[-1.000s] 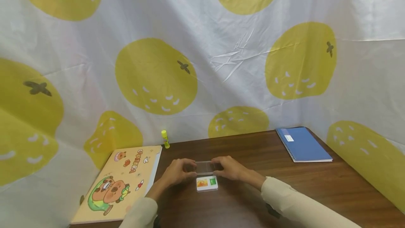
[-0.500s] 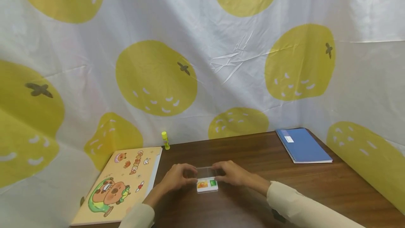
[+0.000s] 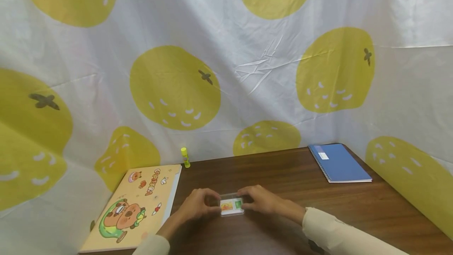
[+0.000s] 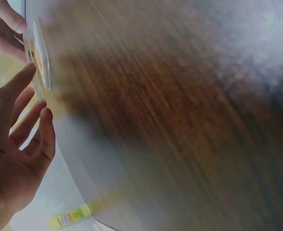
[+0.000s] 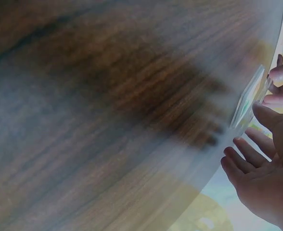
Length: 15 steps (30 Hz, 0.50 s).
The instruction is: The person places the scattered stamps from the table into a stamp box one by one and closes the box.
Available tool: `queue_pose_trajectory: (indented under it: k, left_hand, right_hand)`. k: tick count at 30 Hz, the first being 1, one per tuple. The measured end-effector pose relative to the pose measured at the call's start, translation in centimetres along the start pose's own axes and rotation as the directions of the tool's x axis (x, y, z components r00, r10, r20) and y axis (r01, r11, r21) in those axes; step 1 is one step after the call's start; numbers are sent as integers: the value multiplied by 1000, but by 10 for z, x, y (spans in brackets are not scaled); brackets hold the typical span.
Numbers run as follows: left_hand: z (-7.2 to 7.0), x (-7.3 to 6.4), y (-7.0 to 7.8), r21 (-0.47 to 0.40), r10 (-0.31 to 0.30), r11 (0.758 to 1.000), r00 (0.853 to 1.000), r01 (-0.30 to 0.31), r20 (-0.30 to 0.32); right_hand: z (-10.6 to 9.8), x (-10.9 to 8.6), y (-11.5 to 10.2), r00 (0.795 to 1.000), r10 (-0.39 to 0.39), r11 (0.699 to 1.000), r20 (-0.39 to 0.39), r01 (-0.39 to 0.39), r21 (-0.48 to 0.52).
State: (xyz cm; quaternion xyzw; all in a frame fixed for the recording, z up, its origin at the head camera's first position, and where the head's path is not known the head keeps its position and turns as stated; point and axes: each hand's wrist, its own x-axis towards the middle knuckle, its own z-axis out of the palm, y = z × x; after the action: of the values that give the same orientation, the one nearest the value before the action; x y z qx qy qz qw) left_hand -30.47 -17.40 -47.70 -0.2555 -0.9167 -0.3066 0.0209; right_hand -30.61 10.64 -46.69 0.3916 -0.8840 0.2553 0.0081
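A small clear plastic box [image 3: 232,212] lies on the table in front of me, with a white card [image 3: 232,204] bearing orange and green pictures inside. Its clear lid [image 4: 37,89] is held just above it, a narrow gap showing in both wrist views. My left hand [image 3: 200,204] pinches the lid's left end between thumb and fingers. At the opposite end, my right hand [image 3: 262,200] pinches it the same way, its other fingers spread in the right wrist view. From the head, the lid is see-through and overlaps the card.
On the left lies a yellow folder [image 3: 132,207] with capybara drawings. A yellow glue stick [image 3: 185,157] stands at the back of the brown table [image 3: 276,168]. A blue spiral notebook [image 3: 339,162] lies back right. A lemon-print curtain [image 3: 226,50] encloses the table.
Both hands have brought the clear lid toward me and over the box, from behind it to above the card. The box and the other things have stayed put.
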Motion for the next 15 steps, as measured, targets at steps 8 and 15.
queue_pose_trajectory:
  k: [8, 15]
  left_hand:
    - [2, -4, 2, -4, 10, 1000, 1000, -10, 13]
    - [5, -8, 1, -15, 33, 999, 999, -33, 12]
  right_hand:
    - [3, -5, -2, 1000, 15, 1000, 16, -15, -3]
    - [4, -7, -4, 1000, 11, 1000, 17, -10, -18]
